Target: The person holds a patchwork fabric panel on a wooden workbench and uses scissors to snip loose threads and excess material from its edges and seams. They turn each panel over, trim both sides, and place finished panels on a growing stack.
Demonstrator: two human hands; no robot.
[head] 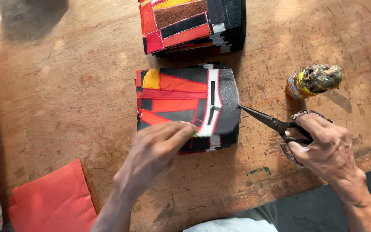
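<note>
My left hand [155, 152] rests fingers-down on the near edge of a patchwork pouch [188, 107] of red, orange, yellow and black pieces with a white zip strip, topping a small pile at the middle of the worn wooden table [65, 94]. I seem to pinch something small and greenish at my fingertips, though it is too tiny to tell. My right hand [325, 148] grips dark scissors [271, 122], blades nearly closed, tips touching the pouch's black right edge. A second stack of pouches [192, 25] lies beyond, a crusted glue bottle [314, 80] to the right, red cloth [52, 202] near left.
</note>
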